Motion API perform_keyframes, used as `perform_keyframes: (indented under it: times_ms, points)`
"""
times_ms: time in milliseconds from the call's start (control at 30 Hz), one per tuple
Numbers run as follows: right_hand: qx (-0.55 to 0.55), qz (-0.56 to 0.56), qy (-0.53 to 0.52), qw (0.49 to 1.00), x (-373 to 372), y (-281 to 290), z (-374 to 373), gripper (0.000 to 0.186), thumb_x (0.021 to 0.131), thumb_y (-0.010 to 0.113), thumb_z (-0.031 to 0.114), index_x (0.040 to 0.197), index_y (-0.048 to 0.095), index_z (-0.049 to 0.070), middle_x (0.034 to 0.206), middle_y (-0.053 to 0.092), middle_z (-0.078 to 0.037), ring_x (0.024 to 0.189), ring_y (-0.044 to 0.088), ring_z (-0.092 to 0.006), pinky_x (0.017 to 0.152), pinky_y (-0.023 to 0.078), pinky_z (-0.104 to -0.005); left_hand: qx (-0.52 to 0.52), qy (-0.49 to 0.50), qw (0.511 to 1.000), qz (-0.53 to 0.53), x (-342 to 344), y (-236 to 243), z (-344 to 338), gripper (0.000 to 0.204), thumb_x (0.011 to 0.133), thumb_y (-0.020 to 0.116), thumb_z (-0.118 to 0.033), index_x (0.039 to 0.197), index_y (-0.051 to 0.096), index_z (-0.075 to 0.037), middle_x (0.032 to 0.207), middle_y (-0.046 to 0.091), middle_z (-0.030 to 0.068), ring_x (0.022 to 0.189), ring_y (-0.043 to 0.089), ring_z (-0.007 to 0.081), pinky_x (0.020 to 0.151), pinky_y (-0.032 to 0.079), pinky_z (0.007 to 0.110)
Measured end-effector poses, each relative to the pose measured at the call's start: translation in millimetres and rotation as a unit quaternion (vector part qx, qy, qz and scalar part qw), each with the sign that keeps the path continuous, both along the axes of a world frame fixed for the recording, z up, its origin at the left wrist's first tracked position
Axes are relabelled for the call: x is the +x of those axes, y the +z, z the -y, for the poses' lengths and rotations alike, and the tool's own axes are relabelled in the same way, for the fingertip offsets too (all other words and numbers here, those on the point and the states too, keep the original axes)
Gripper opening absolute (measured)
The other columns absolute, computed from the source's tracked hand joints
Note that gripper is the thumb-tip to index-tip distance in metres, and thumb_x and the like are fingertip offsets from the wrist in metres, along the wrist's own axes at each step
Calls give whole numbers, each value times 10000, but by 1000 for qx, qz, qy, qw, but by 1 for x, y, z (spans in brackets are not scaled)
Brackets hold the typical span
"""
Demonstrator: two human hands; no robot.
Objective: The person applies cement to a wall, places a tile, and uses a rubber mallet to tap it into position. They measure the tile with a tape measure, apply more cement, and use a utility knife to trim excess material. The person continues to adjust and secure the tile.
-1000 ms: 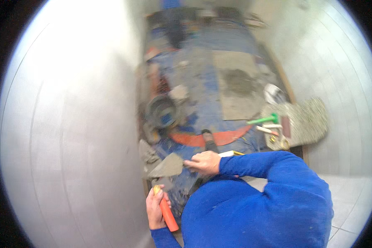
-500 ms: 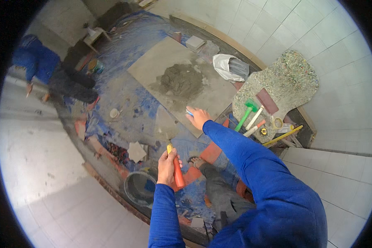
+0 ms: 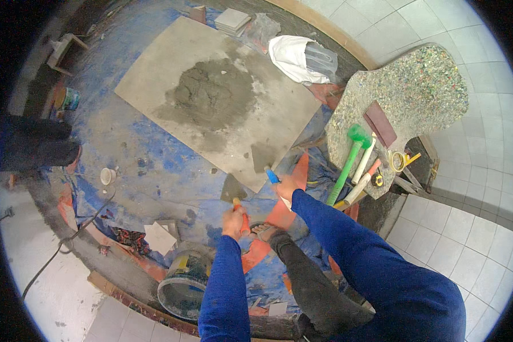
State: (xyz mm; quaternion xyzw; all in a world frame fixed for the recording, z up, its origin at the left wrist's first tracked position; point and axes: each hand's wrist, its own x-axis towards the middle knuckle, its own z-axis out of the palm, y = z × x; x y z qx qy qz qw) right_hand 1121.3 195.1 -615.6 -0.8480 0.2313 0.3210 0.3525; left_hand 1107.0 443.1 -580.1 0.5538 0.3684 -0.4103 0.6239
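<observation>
Two hands, two tools, both gripped tight. Left hand (image 3: 232, 221) has its fingers wrapped round the handle of an orange-handled trowel (image 3: 232, 188), long axis running away from the person and a touch left, blade out by the near edge of a pale slab (image 3: 145, 80). Right hand (image 3: 286, 187) is closed round a blue-handled tool (image 3: 271, 174), which also points ahead and a bit left, and its dark blade (image 3: 263, 158) is over the slab's near corner. Can't tell from this angle if either blade is really touching down.

Key bit: the mortar heap (image 3: 214, 94) is ahead of both hands, off to the left of the right one and only slightly left of the left one. The hands are about equally near it, honestly too close to call.

Further out, a green mallet (image 3: 345, 171) leans across a speckled pad (image 3: 404, 102) to the right, a bucket (image 3: 182, 288) is near the left forearm, and someone else's dark trouser legs (image 3: 37, 145) show at far left.
</observation>
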Motion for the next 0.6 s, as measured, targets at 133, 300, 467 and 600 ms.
perform_keyframes:
  times_ms: [133, 300, 467, 600]
  points:
    - [163, 52, -267, 949, 17, 13, 4, 165, 891, 672, 182, 947, 659, 28, 647, 581, -37, 524, 560, -158, 482, 439, -362, -33, 57, 993, 94, 53, -45, 24, 251, 954, 609, -176, 1084, 603, 40, 868, 651, 105, 698, 646, 179, 564, 526, 333]
    - [154, 104, -132, 974, 111, -6, 23, 272, 925, 639, 165, 1155, 651, 21, 707, 610, -74, 547, 575, -176, 479, 443, -377, 44, -6, 993, 106, 103, -120, 34, 323, 988, 601, -175, 1240, 574, 25, 989, 641, 66, 834, 655, 170, 742, 561, 334]
    - [221, 118, -210, 945, 237, -60, 19, 262, 951, 613, 230, 1106, 652, 22, 750, 595, -46, 512, 520, -139, 443, 392, -315, 158, 54, 943, 288, 25, -96, 69, 548, 873, 650, -86, 1372, 502, 87, 1248, 641, 224, 1094, 624, 372, 967, 482, 413]
    - [303, 97, -241, 917, 297, -80, 8, 295, 982, 595, 238, 1194, 609, 33, 794, 599, -43, 543, 514, -129, 450, 391, -297, 16, -272, 924, 268, -105, 51, 93, 496, 872, 704, -280, 1284, 606, -23, 1303, 593, 256, 1255, 519, 468, 1076, 405, 500]
